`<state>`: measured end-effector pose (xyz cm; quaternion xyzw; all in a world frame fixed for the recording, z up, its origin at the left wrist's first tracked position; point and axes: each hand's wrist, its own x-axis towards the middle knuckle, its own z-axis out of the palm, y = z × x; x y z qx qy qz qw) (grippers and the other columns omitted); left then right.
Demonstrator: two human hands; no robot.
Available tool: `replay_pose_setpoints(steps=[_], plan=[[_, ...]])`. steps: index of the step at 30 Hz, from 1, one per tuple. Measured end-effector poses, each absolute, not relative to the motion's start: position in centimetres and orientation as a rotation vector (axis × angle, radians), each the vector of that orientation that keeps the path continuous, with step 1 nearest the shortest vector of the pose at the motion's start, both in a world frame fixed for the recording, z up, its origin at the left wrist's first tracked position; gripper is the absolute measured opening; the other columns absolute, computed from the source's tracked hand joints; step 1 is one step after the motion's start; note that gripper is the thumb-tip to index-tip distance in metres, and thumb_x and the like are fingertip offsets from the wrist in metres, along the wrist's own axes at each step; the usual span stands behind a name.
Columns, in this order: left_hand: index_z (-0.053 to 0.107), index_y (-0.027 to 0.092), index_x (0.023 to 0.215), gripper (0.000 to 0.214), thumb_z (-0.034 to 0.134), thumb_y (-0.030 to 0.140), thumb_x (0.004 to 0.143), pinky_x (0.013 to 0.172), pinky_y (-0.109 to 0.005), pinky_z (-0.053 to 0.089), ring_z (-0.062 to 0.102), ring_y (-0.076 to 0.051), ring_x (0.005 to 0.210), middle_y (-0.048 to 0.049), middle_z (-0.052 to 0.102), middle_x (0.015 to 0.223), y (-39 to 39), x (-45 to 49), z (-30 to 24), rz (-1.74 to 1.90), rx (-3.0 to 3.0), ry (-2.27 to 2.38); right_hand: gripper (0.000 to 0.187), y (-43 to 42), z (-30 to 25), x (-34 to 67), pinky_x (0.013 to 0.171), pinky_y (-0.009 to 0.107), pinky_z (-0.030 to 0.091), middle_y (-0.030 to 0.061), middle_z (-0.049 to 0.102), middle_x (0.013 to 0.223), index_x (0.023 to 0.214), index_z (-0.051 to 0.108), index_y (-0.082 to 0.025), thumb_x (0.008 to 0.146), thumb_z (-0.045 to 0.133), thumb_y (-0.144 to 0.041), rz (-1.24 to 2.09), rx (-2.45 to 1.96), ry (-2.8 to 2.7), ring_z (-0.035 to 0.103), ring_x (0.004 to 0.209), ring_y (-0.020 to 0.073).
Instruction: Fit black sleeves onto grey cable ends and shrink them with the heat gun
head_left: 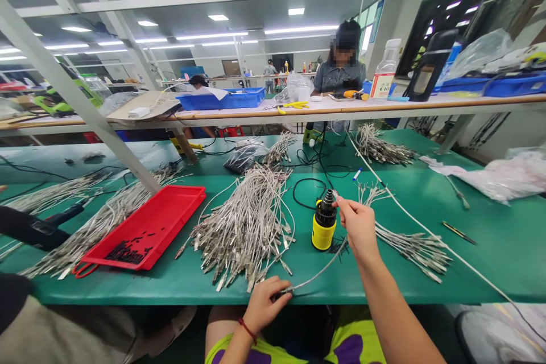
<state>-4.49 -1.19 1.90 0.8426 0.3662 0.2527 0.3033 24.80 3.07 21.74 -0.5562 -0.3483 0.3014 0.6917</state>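
My left hand (pixel 268 300), with a red cord on its wrist, is closed around one end of a grey cable (pixel 318 278) at the table's front edge. The cable curves up toward my right hand (pixel 357 224), whose fingers pinch its other end beside the metal nozzle of a heat gun (pixel 324 228). The yellow and black heat gun stands with its nozzle up. Left of it lies a big pile of grey USB cables (pixel 247 222). A smaller bundle of cables (pixel 412 247) lies to the right of my right hand.
A red tray (pixel 177 216) with small black pieces stands at left, near more cables (pixel 111 216) and a neighbour's dark heat gun (pixel 29 227). A white cord (pixel 401 205) crosses the green table (pixel 499 261). Tweezers (pixel 458 233) lie right. A person (pixel 341 62) sits opposite, beyond the shelf (pixel 256 116).
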Motion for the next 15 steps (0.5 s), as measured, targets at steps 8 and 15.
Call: replay_pose_setpoints(steps=[8, 15], plan=[[0.078, 0.025, 0.110, 0.037, 0.054, 0.051, 0.100, 0.068, -0.027, 0.046, 0.064, -0.019, 0.076, -0.0050, 0.068, 0.082, -1.20, -4.46, 2.05, 0.696, 2.243, 0.967, 0.051, 3.14, 21.71, 24.86, 0.046, 0.028, 0.022, -0.0036, 0.044, 0.049, 0.079, 0.079, -0.012, 0.073, 0.081, -0.062, 0.669, -1.253, -0.779, 0.034, 0.049, 0.0116], [0.078, 0.024, 0.107, 0.035, 0.055, 0.050, 0.100, 0.066, -0.026, 0.046, 0.064, -0.019, 0.075, -0.0044, 0.067, 0.080, -1.35, -4.35, 2.18, 0.707, 2.241, 0.991, 0.050, 2.99, 21.30, 25.22, 0.048, 0.028, 0.024, -0.0036, 0.043, 0.050, 0.080, 0.080, -0.012, 0.076, 0.080, -0.062, 0.637, -1.268, -0.783, 0.034, 0.051, 0.0122]])
